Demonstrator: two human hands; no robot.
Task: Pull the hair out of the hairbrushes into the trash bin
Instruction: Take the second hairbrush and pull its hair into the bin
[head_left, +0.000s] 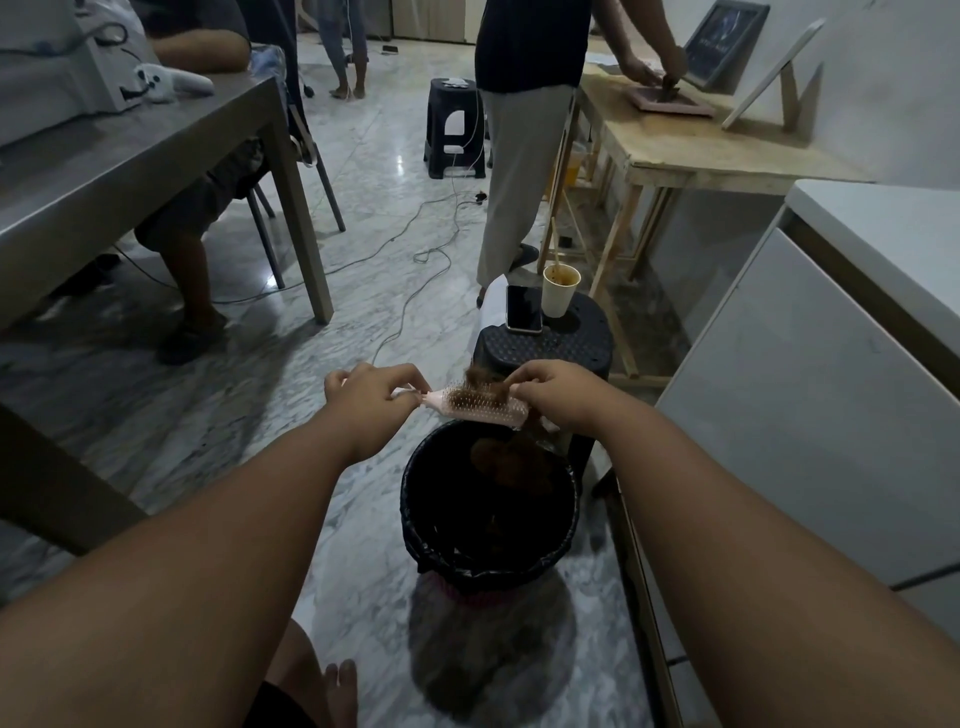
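Hairbrush (480, 407) above trash bin (488, 564), stool (550, 348) behind.

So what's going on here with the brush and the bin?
A person is cleaning a pink hairbrush over a black-lined trash bin. Their left hand grips the handle, and their right hand pinches a clump of brown hair raised off the bristles. More hair already lies in the bin. Some remains tangled in the brush, so the job is not finished. Behind, a phone and a paper cup sit on a dark stool.
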